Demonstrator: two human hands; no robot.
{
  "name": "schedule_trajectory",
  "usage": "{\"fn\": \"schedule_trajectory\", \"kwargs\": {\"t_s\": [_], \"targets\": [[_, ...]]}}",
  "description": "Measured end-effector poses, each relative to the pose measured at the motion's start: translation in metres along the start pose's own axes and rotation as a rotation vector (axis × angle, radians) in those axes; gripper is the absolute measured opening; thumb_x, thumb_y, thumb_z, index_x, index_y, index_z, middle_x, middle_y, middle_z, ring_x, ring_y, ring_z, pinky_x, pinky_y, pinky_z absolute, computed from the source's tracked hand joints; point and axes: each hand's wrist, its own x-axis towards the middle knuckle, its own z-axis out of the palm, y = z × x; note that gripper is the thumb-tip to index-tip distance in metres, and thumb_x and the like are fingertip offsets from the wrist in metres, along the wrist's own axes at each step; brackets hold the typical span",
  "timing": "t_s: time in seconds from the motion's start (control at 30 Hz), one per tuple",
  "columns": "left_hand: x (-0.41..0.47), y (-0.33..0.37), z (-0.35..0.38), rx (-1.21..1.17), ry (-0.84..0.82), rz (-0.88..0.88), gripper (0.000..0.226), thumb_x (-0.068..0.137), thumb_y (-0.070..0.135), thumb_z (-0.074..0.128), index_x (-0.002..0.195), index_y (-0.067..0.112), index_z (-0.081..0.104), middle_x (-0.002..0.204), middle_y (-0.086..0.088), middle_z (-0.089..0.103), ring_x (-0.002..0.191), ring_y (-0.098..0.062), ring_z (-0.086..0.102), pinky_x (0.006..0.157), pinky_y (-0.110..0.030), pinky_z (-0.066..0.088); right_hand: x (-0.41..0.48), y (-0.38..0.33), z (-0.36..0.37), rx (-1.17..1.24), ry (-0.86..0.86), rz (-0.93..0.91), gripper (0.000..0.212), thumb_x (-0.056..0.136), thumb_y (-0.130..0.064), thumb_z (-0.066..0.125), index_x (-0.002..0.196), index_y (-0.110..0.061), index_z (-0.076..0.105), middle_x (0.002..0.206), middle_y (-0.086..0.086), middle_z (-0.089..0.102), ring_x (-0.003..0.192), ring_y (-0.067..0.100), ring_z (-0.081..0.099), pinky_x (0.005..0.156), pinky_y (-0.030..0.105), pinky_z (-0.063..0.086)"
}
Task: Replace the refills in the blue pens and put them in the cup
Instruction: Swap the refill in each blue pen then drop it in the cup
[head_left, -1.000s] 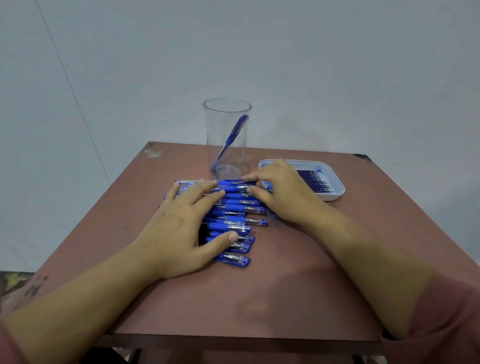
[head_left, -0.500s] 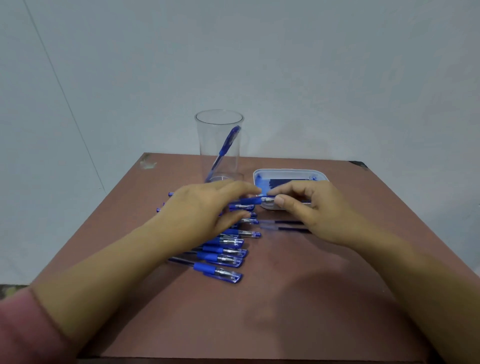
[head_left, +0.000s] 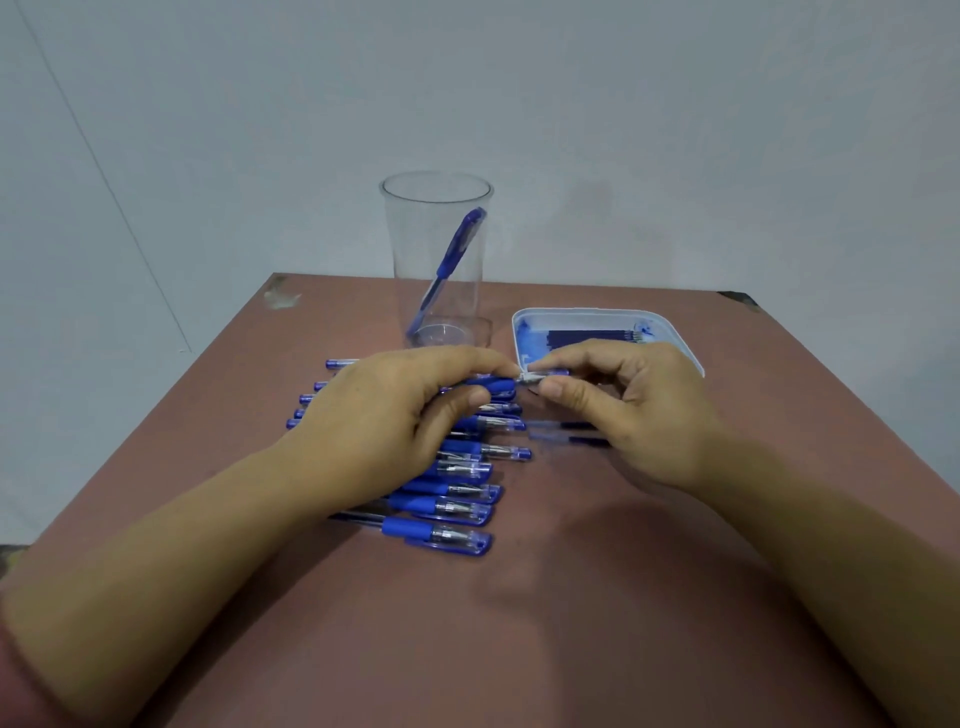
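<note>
Blue pen (head_left: 493, 385) is held level just above the table (head_left: 571, 623), between both hands. Left hand (head_left: 395, 415) grips the barrel, fingers and thumb curled round the blue rubber section. Right hand (head_left: 623, 410) pinches the tip end with thumb and forefinger, other fingers loosely curled. Can't tell whether the tip piece is loose or screwed on.

Clear plastic cup (head_left: 436, 249) stands upright at the far middle of the table. One finished pen (head_left: 457, 249) leans inside it against the right wall.

White tray (head_left: 680, 345) sits just right of the cup, close behind the right hand. Dark blue refills (head_left: 592, 338) lie in it, with blue ink smears on its floor.

A row of pens (head_left: 457, 535) lies side by side on the table, under and in front of the left hand, clear tips pointing right. Two loose refills (head_left: 576, 434) lie on the table right of the row, partly hidden by the right hand. Pink sleeve (head_left: 21, 686) shows at the lower left corner.
</note>
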Motion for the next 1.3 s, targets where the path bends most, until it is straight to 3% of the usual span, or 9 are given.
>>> {"fn": "schedule_trajectory", "kwargs": {"t_s": [0.23, 0.4, 0.5, 0.63, 0.77, 0.83, 1.1, 1.23, 1.3], "targets": [[0.002, 0.003, -0.005, -0.129, -0.094, -0.011, 0.031, 0.094, 0.043, 0.043, 0.121, 0.058, 0.051, 0.062, 0.0, 0.055, 0.054, -0.02, 0.046, 0.058, -0.04, 0.045, -0.004, -0.003, 0.001, -0.134, 0.037, -0.086, 0.021, 0.088, -0.031, 0.066, 0.089, -0.052, 0.063, 0.092, -0.02, 0.068, 0.091, 0.003, 0.064, 0.08, 0.017, 0.049], [-0.003, -0.006, -0.006, -0.161, -0.15, -0.017, 0.035, 0.092, 0.054, 0.034, 0.122, 0.07, 0.044, 0.081, -0.009, 0.069, 0.069, -0.033, 0.06, 0.067, -0.047, 0.053, -0.006, 0.0, -0.008, -0.14, 0.077, -0.096, 0.021, 0.087, -0.026, 0.067, 0.091, -0.046, 0.065, 0.087, -0.015, 0.07, 0.087, 0.001, 0.063, 0.078, 0.013, 0.045], [-0.003, -0.007, -0.003, -0.077, -0.126, -0.007, 0.037, 0.092, 0.054, 0.035, 0.126, 0.067, 0.042, 0.08, 0.003, 0.068, 0.068, -0.021, 0.062, 0.066, -0.042, 0.052, -0.006, 0.001, -0.01, -0.193, 0.012, -0.064, 0.025, 0.086, -0.021, 0.069, 0.09, -0.045, 0.063, 0.082, -0.015, 0.067, 0.083, -0.002, 0.061, 0.076, 0.006, 0.04], [0.001, -0.01, -0.007, -0.059, -0.014, 0.027, 0.038, 0.093, 0.048, 0.047, 0.129, 0.058, 0.047, 0.109, 0.026, 0.066, 0.094, -0.001, 0.064, 0.078, -0.033, 0.054, -0.003, -0.004, -0.02, -0.159, 0.062, -0.041, 0.016, 0.082, -0.017, 0.073, 0.09, -0.031, 0.068, 0.075, -0.017, 0.066, 0.078, -0.006, 0.062, 0.074, 0.005, 0.041], [-0.001, -0.014, -0.01, -0.14, 0.045, 0.036, 0.031, 0.091, 0.042, 0.064, 0.12, 0.05, 0.062, 0.1, 0.039, 0.064, 0.083, 0.005, 0.063, 0.073, -0.012, 0.047, -0.012, -0.003, -0.029, -0.177, -0.07, 0.026, 0.017, 0.077, -0.013, 0.079, 0.083, -0.027, 0.071, 0.075, -0.011, 0.069, 0.074, 0.001, 0.065, 0.071, 0.009, 0.046], [-0.002, -0.012, -0.01, -0.15, 0.055, 0.04, 0.028, 0.085, 0.039, 0.066, 0.113, 0.047, 0.063, 0.084, 0.046, 0.059, 0.07, 0.009, 0.058, 0.066, -0.003, 0.039, -0.017, -0.003, -0.03, -0.249, -0.186, 0.025, 0.013, 0.073, -0.027, 0.078, 0.083, -0.032, 0.072, 0.079, -0.011, 0.069, 0.081, 0.006, 0.065, 0.075, 0.016, 0.049], [-0.002, -0.012, -0.01, -0.165, 0.032, 0.053, 0.029, 0.081, 0.04, 0.064, 0.109, 0.046, 0.062, 0.085, 0.053, 0.054, 0.081, 0.019, 0.058, 0.074, 0.0, 0.038, -0.023, -0.005, -0.023, -0.483, -0.445, -0.039, 0.019, 0.073, -0.046, 0.069, 0.09, -0.04, 0.066, 0.085, -0.022, 0.058, 0.092, 0.004, 0.05, 0.082, 0.025, 0.042], [-0.002, -0.014, -0.009, -0.151, 0.026, 0.069, 0.032, 0.082, 0.037, 0.066, 0.113, 0.042, 0.063, 0.088, 0.054, 0.053, 0.087, 0.025, 0.055, 0.078, 0.001, 0.037, -0.023, -0.004, -0.022, -0.556, -0.429, -0.08, 0.024, 0.073, -0.051, 0.069, 0.092, -0.039, 0.065, 0.085, -0.026, 0.062, 0.095, 0.003, 0.047, 0.088, 0.028, 0.036], [-0.001, -0.013, -0.008, -0.136, 0.022, 0.082, 0.034, 0.082, 0.037, 0.066, 0.116, 0.042, 0.063, 0.089, 0.054, 0.053, 0.088, 0.026, 0.054, 0.079, 0.001, 0.037, -0.021, -0.004, -0.019, -0.522, -0.279, -0.131, 0.028, 0.071, -0.056, 0.066, 0.092, -0.037, 0.065, 0.087, -0.024, 0.062, 0.092, 0.004, 0.05, 0.086, 0.031, 0.038]]}}
